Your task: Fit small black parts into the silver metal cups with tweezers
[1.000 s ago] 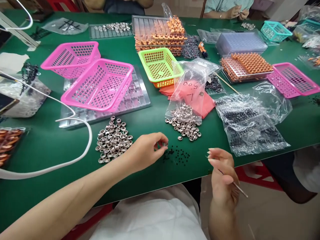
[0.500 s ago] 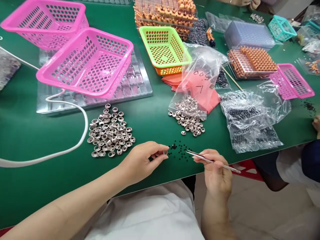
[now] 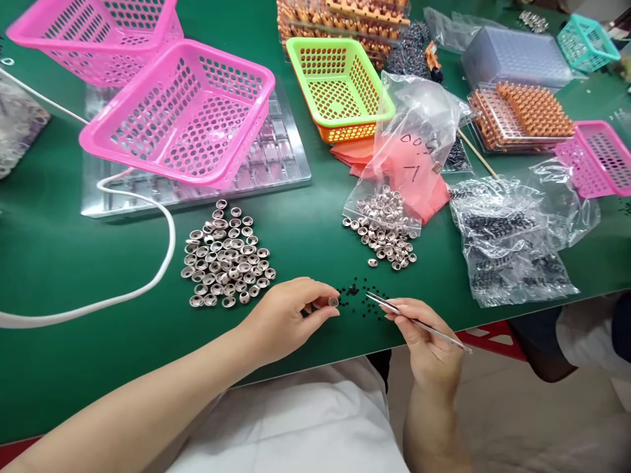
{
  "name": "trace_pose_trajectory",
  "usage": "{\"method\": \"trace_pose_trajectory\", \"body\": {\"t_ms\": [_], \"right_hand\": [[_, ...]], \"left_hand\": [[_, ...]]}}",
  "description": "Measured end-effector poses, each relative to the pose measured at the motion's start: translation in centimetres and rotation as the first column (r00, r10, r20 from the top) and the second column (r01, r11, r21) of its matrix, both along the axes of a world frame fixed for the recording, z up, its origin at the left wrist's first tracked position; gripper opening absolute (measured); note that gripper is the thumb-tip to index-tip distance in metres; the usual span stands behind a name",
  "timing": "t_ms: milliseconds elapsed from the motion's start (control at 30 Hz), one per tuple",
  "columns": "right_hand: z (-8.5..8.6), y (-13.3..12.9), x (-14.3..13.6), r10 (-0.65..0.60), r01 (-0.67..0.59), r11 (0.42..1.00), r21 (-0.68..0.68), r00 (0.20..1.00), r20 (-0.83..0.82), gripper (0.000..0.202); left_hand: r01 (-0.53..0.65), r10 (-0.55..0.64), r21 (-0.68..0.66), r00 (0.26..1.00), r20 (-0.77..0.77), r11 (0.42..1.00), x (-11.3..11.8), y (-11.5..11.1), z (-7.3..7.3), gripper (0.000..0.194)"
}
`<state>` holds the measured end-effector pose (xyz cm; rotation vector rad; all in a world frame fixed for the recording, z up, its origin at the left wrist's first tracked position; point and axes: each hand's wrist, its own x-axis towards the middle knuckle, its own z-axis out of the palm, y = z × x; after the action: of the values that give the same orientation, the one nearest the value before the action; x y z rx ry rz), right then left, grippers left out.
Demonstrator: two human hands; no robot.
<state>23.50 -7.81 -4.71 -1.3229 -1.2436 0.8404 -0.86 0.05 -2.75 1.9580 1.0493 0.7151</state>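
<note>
Between thumb and fingers of my left hand is a small silvery metal ring, partly hidden by the fingertips. My right hand is closed round a pair of tweezers, whose tips point left over small black pieces scattered on the green table. The tweezer tips look slightly apart, and I cannot make out anything between them. Left of my left hand lies a pile of metal rings. More such rings spill from a clear plastic bag beyond my hands.
Pink baskets stand on a metal tray at the back left, with a white cable curving before them. A green basket sits at the back. Clear bags with black parts lie right. Orange parts are stacked behind.
The camera view has shifted, so the table's contents appear further right. My right hand has turned slightly and its fingers sit closer over the tweezers. My left hand still pinches the ring.
</note>
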Motion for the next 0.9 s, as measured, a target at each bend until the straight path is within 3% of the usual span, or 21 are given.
{"method": "trace_pose_trajectory", "body": {"t_ms": [167,333,900], "right_hand": [[-0.7,-0.4,-0.5,-0.123,0.125,0.992,-0.007,0.984,0.125,0.021],[-1.3,-0.2,-0.8,-0.103,0.087,0.99,0.11,0.984,0.147,0.02],[-1.2,-0.2,-1.0,-0.098,0.083,0.99,0.112,0.985,0.141,0.03]], "left_hand": [[0.015,-0.015,0.002,1.0,-0.019,1.0,-0.1,0.1,0.0,0.01],[0.015,-0.015,-0.002,1.0,-0.025,1.0,0.0,0.0,0.2,0.008],[0.01,-0.011,-0.037,0.999,-0.04,0.999,-0.1,0.0,0.2,0.008]]}}
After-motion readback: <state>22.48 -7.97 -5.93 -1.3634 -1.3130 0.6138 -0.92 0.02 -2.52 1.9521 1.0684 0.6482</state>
